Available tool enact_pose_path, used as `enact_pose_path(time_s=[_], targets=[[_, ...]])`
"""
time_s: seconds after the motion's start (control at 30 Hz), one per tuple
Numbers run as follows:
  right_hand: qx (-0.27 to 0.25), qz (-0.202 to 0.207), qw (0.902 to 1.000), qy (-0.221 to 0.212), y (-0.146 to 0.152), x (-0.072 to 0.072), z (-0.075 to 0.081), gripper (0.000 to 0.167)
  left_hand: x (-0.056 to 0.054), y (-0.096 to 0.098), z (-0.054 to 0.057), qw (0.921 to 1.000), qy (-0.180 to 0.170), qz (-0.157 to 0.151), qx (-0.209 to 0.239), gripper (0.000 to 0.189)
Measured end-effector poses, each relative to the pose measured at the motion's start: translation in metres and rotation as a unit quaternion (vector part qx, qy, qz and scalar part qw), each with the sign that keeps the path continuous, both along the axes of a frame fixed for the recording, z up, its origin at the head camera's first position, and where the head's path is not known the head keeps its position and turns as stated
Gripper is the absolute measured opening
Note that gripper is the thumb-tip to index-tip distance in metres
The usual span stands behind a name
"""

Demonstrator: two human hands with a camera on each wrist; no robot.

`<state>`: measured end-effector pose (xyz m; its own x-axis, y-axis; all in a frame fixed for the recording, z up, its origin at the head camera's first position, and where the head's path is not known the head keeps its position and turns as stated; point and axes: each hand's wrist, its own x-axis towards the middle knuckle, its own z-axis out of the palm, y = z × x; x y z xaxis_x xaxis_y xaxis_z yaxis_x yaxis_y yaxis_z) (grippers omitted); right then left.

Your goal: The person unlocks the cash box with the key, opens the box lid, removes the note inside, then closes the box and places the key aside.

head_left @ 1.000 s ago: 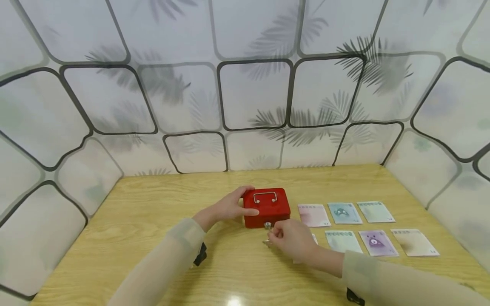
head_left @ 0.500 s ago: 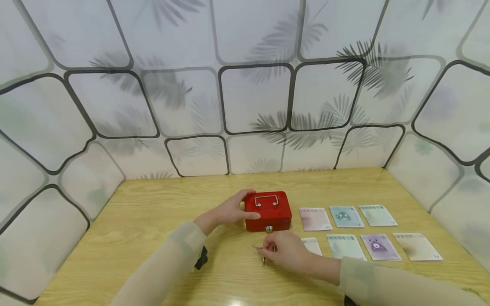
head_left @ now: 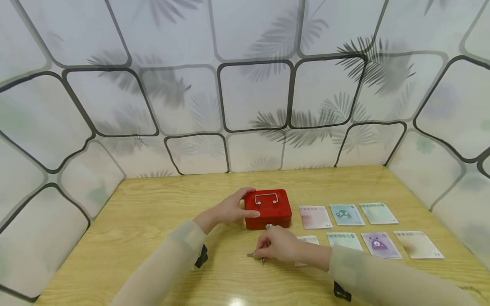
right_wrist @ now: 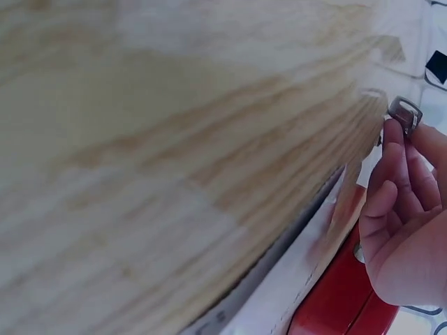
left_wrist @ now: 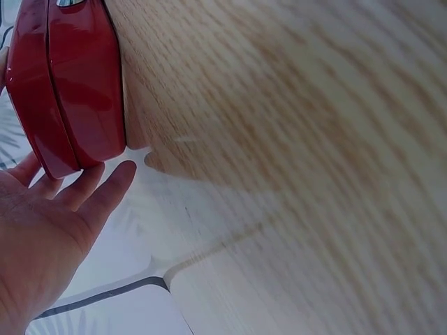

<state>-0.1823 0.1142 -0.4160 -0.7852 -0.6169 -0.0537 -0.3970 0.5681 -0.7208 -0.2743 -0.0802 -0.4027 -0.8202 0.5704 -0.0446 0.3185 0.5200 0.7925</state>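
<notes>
A red cash box (head_left: 277, 214) with a wire handle on its lid sits on the wooden table. My left hand (head_left: 229, 208) holds its left end, thumb across the lid and fingers along the side. In the left wrist view these fingers (left_wrist: 101, 192) touch the end of the box. In front of the box, low over the table, my right hand (head_left: 281, 244) pinches small metal keys (head_left: 250, 255). The right wrist view shows a key's looped head (right_wrist: 406, 114) at the fingertips. The lock (head_left: 269, 226) on the box front is partly covered by the right hand.
Several printed paper notes lie in two rows to the right, among them a pink one (head_left: 315, 217), a purple one (head_left: 381, 245) and a beige one (head_left: 419, 245). The right arm reaches over the near row. A patterned fabric wall (head_left: 254, 97) encloses the table (head_left: 164, 199).
My right hand has drawn back from the lock toward the near left, and the keys have turned in its fingers. The left hand stays on the cash box.
</notes>
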Motion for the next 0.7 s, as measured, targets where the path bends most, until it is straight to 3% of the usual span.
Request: enact_pose_path(time_s=[0.4, 0.7], targets=[[0.008, -0.015, 0.9994, 0.031, -0.004, -0.003, -0.001, 0.007, 0.003, -0.001, 0.001, 1.0, -0.002, 0.001, -0.004, 0.075], [-0.03, -0.048, 0.997, 0.054, 0.008, -0.004, 0.006, 0.004, 0.001, 0.002, 0.0, 0.9998, 0.006, -0.007, -0.018, 0.074]])
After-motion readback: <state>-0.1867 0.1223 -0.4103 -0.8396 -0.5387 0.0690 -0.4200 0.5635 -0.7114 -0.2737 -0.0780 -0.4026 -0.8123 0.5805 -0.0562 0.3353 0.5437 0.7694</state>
